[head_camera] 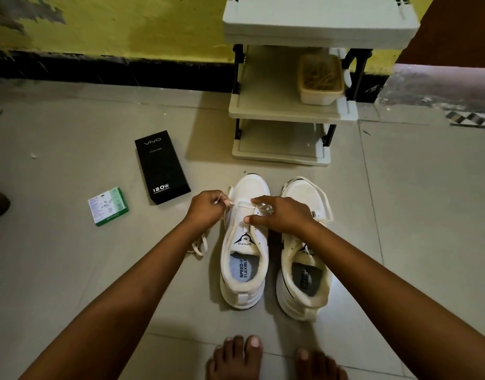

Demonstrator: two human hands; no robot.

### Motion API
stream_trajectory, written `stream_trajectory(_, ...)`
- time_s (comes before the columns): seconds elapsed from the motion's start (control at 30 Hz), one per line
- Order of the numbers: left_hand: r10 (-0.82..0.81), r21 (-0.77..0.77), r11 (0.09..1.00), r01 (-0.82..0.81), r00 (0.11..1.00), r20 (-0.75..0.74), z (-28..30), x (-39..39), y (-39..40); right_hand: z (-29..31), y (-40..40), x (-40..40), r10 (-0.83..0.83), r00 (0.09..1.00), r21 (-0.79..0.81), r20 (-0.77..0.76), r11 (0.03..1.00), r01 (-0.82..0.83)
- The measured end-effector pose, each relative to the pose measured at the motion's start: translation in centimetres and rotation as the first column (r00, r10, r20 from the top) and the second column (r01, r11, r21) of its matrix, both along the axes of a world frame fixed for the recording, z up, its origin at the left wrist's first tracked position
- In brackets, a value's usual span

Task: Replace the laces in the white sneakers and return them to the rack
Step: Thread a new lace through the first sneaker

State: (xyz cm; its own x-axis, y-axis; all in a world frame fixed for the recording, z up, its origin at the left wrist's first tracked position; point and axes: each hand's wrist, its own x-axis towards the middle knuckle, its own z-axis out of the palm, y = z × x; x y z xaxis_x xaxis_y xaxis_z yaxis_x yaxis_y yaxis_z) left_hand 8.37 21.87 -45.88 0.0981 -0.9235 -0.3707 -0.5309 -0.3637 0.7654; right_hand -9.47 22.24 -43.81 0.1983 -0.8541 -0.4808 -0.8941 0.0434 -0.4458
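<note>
Two white sneakers stand side by side on the tiled floor, toes toward the rack. Over the left sneaker (244, 272), my left hand (207, 209) pinches the end of a cream lace (200, 246) beside the lowest eyelets; the lace trails down to the floor on that side. My right hand (281, 215) rests on the same shoe's front, with its thumb pressing on the tongue and its fingers on the lace across the eyelets. A loose lace (325, 198) runs around the toe of the right sneaker (304, 283). The white shoe rack (282, 112) stands just behind the shoes.
A beige plastic container (320, 79) sits on the rack's middle shelf. On the floor to the left lie a black vivo box (161, 167) and a small green-and-white box (108, 207). My bare feet (274, 357) are at the bottom edge. A yellow wall is behind.
</note>
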Motion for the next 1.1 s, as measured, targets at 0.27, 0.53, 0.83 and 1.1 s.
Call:
stream_trajectory(0.27,0.133,0.148,0.984,-0.102,0.966,-0.222,0.6,0.0,0.3,0.1,0.0,0.1,-0.002,1.0,0.015,-0.004,1.0,0.002)
stream_trajectory(0.53,-0.111,0.002,0.994,0.112,0.981,0.16,1.7,0.9,-0.2,1.2,0.0,-0.9,-0.191,0.935,0.061,0.298,0.982,0.181)
stream_trajectory(0.83,0.036,-0.023,0.999,-0.043,0.974,-0.223,12.7,0.9,-0.5,11.9,-0.4,-1.1,-0.407,0.581,0.09,0.705,0.864,0.495)
stream_trajectory(1.1,-0.018,-0.363,0.922,-0.136,0.92,-0.39,30.6,-1.5,-2.5,29.5,-2.1,-0.2,-0.127,0.439,-0.172,0.89,0.797,0.579)
